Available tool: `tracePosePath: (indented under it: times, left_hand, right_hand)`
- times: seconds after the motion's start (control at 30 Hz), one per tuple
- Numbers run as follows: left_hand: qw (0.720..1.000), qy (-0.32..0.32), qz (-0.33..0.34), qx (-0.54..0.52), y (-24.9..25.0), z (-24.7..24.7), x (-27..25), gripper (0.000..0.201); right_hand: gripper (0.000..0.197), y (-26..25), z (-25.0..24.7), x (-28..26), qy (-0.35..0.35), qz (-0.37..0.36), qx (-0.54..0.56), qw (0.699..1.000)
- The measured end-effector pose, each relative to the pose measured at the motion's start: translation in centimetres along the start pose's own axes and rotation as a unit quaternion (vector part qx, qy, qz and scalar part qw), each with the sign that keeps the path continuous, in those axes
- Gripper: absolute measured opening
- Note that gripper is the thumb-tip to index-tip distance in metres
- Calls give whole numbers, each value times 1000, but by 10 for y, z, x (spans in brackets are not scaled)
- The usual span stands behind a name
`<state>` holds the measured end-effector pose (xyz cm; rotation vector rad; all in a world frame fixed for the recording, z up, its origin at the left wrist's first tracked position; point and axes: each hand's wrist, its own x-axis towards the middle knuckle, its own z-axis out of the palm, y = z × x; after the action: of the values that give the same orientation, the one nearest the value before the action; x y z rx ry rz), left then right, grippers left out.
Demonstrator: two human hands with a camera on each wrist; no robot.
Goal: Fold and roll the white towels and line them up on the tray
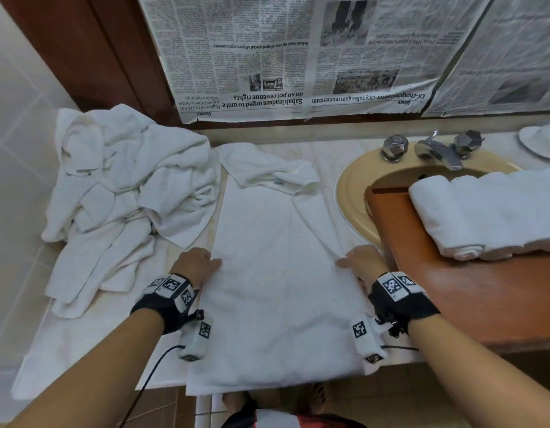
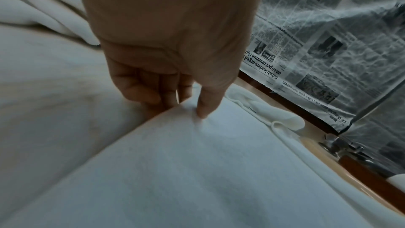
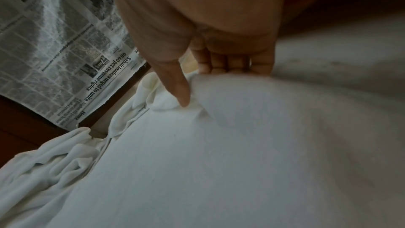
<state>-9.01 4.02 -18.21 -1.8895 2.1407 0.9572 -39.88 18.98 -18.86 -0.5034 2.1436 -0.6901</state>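
Note:
A long white towel (image 1: pixel 276 273) lies flat on the counter, its near end hanging over the front edge and its far end rumpled. My left hand (image 1: pixel 202 264) pinches its left edge, thumb on top and fingers curled under, as the left wrist view shows the towel (image 2: pixel 219 162) and hand (image 2: pixel 186 107). My right hand (image 1: pixel 357 261) pinches the right edge the same way, towel (image 3: pixel 219 162) and hand (image 3: pixel 197 89) in the right wrist view. Rolled white towels (image 1: pixel 483 214) lie side by side on the wooden tray (image 1: pixel 452 291) at right.
A heap of loose white towels (image 1: pixel 119 193) covers the counter's left side. The tray lies over a beige sink (image 1: pixel 354 193) with chrome taps (image 1: pixel 434 149). Newspaper (image 1: pixel 298 57) covers the wall behind. A white dish (image 1: pixel 542 140) sits far right.

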Motion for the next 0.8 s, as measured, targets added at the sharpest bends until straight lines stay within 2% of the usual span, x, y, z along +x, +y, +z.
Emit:
tracePosePath:
  times: [0.07, 0.13, 0.17, 0.23, 0.3, 0.33, 0.5, 0.53, 0.6, 0.63, 0.7, 0.73, 0.8]
  left_hand:
    - [1000, -1, 1, -20, -6, -3, 2, 44]
    - [999, -14, -4, -34, -14, -5, 3, 47]
    - [999, -23, -9, -36, -19, -5, 3, 47]
    - [999, -41, -19, -27, -24, -2, 2, 46]
    - [998, -52, -24, -4, -26, 1, 1, 43]
    - [998, -53, -24, 7, -24, 2, 1, 42]
    - [1000, -24, -15, 6, -12, -1, 12, 36]
    - [1000, -17, -9, 3, -10, -2, 16, 33]
    - [1000, -15, 1, -1, -11, -5, 25, 28]
    - [1000, -21, 3, -1, -14, -6, 29, 27]
    - [999, -33, 8, -1, -22, -8, 34, 30]
    - [999, -38, 14, -4, -25, -8, 36, 31]
    - [999, -44, 27, -7, -27, -8, 37, 30]
  right_hand:
    - [31, 0, -5, -1, 46, -36, 62, 996]
    - [28, 7, -14, 1, 122, -25, 138, 983]
    - [23, 10, -17, 3, 135, -4, 147, 980]
    - [20, 15, -17, 3, 93, 54, 76, 991]
    - [37, 16, -12, 2, 34, 92, -16, 995]
    - [39, 13, -10, -1, 18, 89, -38, 995]
    - [26, -13, 1, -3, 20, 10, -182, 983]
    - [26, -16, 4, -3, 27, -27, -162, 986]
    - [32, -19, 3, -4, 47, -86, -52, 994]
    - [33, -19, -2, -8, 75, -87, -3, 993]
    - [34, -16, -11, -9, 131, -59, 31, 989]
    - [31, -10, -14, -6, 141, -29, -3, 990]
    - [23, 1, -12, 1, 114, 50, -53, 991]
